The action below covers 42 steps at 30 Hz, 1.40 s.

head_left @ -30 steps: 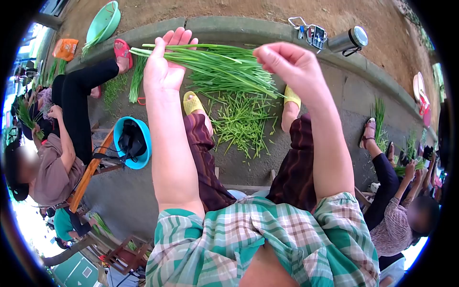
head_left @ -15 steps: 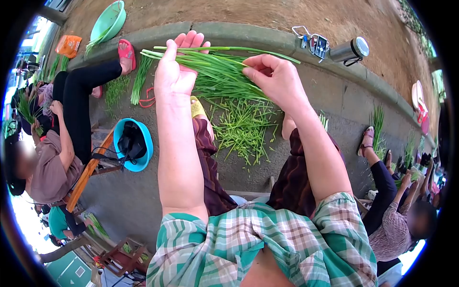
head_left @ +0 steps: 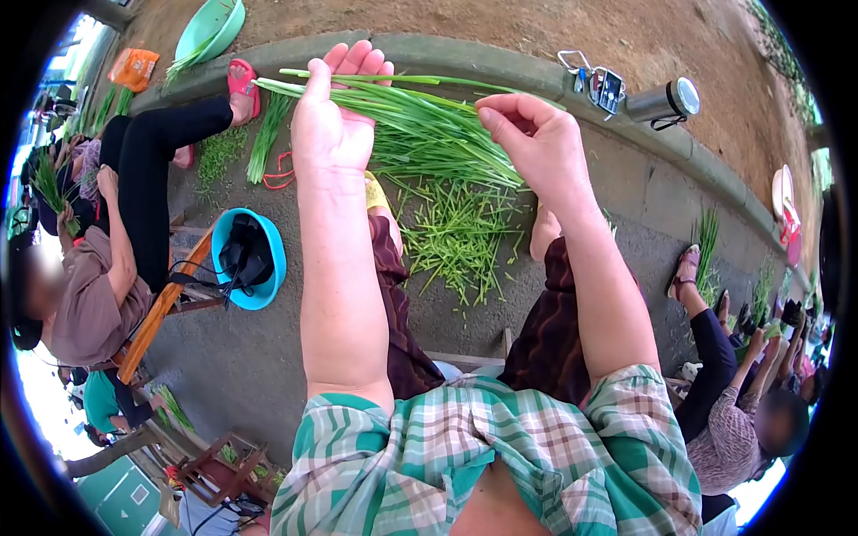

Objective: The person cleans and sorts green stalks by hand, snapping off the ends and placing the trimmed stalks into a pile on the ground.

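Note:
My left hand (head_left: 332,134) is palm up, its fingers stretched out, with a small bundle of garlic chives (head_left: 398,100) held across it between thumb and fingers. The pale stalk ends stick out to the left and the green leaves run right. My right hand (head_left: 541,138) pinches thumb and forefinger together at the right-hand ends of the chives; the exact leaf in the pinch is hard to make out. Beneath both hands, a heap of long chives (head_left: 438,152) lies on the ground. Short trimmed pieces (head_left: 460,237) are scattered between my feet.
A concrete kerb (head_left: 483,62) runs behind the heap. On it stand a steel flask (head_left: 657,103) and a small open case (head_left: 608,89). To the left are a blue basin (head_left: 268,268) holding a black bag, a wooden chair (head_left: 170,299) and a seated person (head_left: 94,299). Other people sit at right.
Both hands have risen slightly in view, and my right hand has shifted a little to the right along the chives. The bundle stays in my left hand.

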Each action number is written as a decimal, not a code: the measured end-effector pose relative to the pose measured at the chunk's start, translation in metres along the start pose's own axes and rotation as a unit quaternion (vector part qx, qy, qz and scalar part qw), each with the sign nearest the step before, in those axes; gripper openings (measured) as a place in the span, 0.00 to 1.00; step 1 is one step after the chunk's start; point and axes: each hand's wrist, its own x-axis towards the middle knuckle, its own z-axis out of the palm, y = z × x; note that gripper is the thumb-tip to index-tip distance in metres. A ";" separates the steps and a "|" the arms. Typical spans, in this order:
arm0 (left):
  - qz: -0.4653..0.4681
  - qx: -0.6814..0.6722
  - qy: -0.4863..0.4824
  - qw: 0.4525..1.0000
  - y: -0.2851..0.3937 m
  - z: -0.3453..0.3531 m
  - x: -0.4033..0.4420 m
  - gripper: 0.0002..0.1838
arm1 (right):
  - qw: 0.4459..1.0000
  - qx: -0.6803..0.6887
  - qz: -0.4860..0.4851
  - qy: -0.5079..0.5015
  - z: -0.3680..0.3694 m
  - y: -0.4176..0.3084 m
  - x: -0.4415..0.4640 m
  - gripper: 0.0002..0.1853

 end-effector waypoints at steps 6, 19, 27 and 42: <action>0.006 0.001 -0.022 1.000 -0.002 0.003 -0.002 0.21 | 0.990 -0.114 -0.077 0.038 0.002 -0.001 -0.003 0.08; -0.011 0.004 -0.071 0.997 -0.007 0.014 -0.011 0.23 | 0.995 -0.019 0.060 0.075 -0.004 -0.008 0.004 0.10; -0.018 -0.004 -0.122 0.992 -0.012 0.019 -0.015 0.22 | 0.944 0.289 0.147 0.066 -0.009 -0.004 0.006 0.07; 0.052 -0.011 -0.146 0.988 -0.005 0.019 -0.013 0.23 | 0.908 0.384 0.130 0.107 -0.041 0.011 0.016 0.07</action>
